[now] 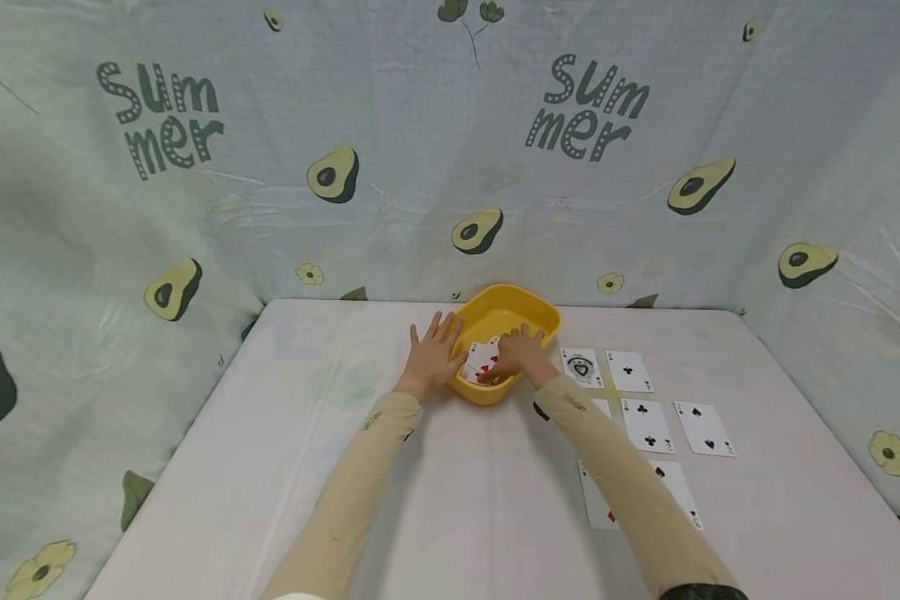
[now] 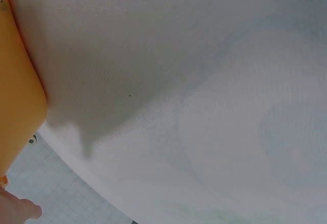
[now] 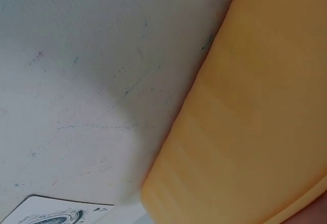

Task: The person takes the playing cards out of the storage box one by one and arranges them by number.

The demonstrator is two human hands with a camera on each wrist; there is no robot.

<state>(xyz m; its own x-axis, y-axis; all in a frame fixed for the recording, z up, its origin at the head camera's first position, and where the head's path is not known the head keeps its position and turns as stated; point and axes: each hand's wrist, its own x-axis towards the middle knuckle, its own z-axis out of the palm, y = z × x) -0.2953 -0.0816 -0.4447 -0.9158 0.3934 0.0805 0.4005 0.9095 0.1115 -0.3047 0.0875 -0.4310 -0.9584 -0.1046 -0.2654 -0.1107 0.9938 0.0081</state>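
A yellow plastic tub [image 1: 501,293] stands near the back edge of the table, with playing cards [image 1: 480,357] showing red hearts inside it. My left hand [image 1: 431,354] rests at the tub's left rim, fingers spread outside and thumb reaching over the edge. My right hand [image 1: 521,350] reaches over the right side, its thumb low across the cards and its fingertips toward the tub's inside. Part of the cards is hidden beneath it. The wrist views show mostly the tub's outer wall [image 3: 245,101], with left-hand fingertips [image 2: 30,209] in a corner.
To the right lie face-up cards in rows: an ornate ace [image 1: 582,367], an ace of clubs [image 1: 630,372], a two of clubs [image 1: 647,426] and a two of spades [image 1: 705,429]. A diamond card [image 1: 596,504] and a spade card [image 1: 678,487] are partly under my right sleeve.
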